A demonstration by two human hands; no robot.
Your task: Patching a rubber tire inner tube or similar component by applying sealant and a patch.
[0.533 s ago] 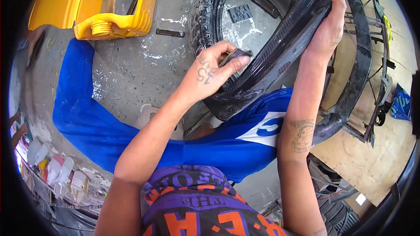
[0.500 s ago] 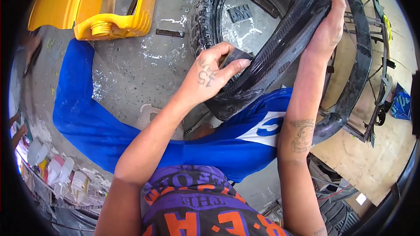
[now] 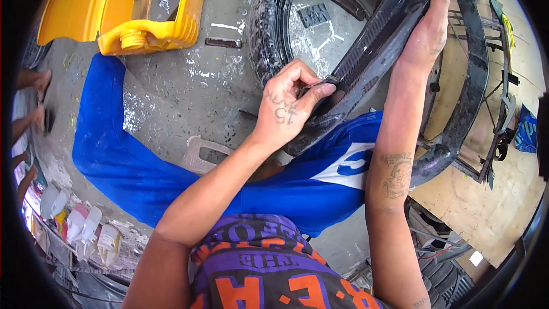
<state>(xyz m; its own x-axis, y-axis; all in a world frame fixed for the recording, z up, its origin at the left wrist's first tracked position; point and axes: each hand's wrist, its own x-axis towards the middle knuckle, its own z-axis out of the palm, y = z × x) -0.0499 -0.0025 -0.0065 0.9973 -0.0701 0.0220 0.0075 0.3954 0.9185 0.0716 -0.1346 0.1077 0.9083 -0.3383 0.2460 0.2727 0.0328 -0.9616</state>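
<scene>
A black panel [image 3: 372, 54] with a woven pattern is held slantwise over the right-hand side of the tyre [image 3: 263, 43], its lower end brought down on the tyre's near side, above a leg clad in blue trousers [image 3: 171, 169]. Just off the tyre's near rim, a small dark piece [image 3: 332, 80] is pinched between the thumb and fingers of the left hand [image 3: 290, 100] and set against the panel's left edge; most of the piece is hidden by the grip. To the right of the tyre, the panel's opposite edge is supported by the right hand [image 3: 428, 37], whose thumb is stretched along the surface; how its other fingers are set cannot be told, as they are hidden by the panel.

Within the tyre's ring, a dark rectangular mat [image 3: 313, 15] and a dark bar [image 3: 347, 4] are seen on the grey floor [image 3: 166, 94]. To the left of the tyre, a narrow dark strip [image 3: 223, 42] is laid on the floor, with a yellow moulded part [image 3: 186, 23] beyond it. Farther right of the tyre, a curved black band [image 3: 478, 74] and a plywood sheet [image 3: 452, 212] are seen.
</scene>
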